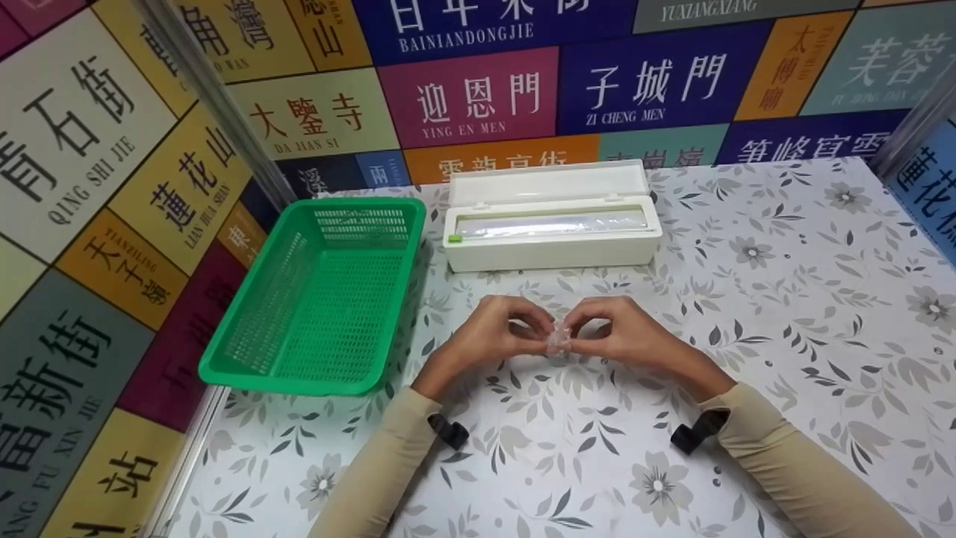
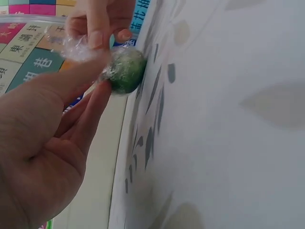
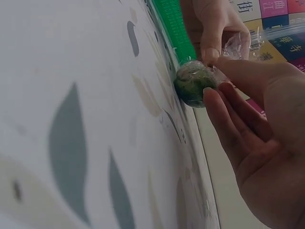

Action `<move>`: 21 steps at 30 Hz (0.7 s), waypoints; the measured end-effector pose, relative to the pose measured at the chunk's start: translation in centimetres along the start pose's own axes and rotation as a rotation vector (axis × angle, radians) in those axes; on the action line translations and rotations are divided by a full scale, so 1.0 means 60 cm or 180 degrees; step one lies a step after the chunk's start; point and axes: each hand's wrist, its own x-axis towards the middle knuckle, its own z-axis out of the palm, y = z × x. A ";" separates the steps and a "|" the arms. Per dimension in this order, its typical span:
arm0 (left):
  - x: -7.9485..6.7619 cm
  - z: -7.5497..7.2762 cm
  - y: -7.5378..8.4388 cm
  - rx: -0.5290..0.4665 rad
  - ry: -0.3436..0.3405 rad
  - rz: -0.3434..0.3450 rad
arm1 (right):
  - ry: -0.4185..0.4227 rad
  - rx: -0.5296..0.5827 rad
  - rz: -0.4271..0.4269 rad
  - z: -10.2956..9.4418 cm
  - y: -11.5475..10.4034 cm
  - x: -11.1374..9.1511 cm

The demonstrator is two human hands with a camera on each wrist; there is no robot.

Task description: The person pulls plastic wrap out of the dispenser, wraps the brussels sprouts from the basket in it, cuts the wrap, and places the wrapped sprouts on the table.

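Observation:
A small round green fruit (image 2: 127, 71), lime-like, sits on the table inside clear plastic wrap (image 1: 559, 338). My left hand (image 1: 495, 329) pinches the gathered film between thumb and fingers from the left. Opposite it, my right hand (image 1: 626, 329) pinches the same film, and the fingertips of both hands nearly meet above the fruit. From the right wrist view, the wrapped fruit (image 3: 194, 86) shows a paler patch on top, with loose film (image 3: 234, 46) sticking up behind the thumbs. In the head view the hands and film mostly hide the fruit.
Behind the hands stands a white cling film box (image 1: 553, 254) with its lid (image 1: 549, 183) raised and a film roll (image 1: 553, 224) inside. To the left lies a green plastic basket (image 1: 299, 385). A flower-patterned cloth (image 1: 747, 329) covers the table, and printed walls (image 1: 478, 90) border it.

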 end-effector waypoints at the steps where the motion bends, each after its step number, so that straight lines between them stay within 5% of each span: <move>1: -0.001 -0.001 -0.001 0.0006 -0.0020 0.0006 | -0.0028 -0.0016 -0.0030 -0.001 0.000 0.001; 6: 0.001 0.001 -0.002 0.0113 0.0000 0.0101 | -0.0145 -0.0041 -0.0145 -0.003 0.002 0.001; 14: 0.003 0.015 -0.001 0.0470 0.0220 0.0505 | 0.0047 -0.0119 -0.0113 -0.010 0.006 0.002; 21: 0.004 0.014 0.003 0.0813 0.0169 0.0606 | -0.0020 -0.0219 -0.0164 -0.009 0.002 0.000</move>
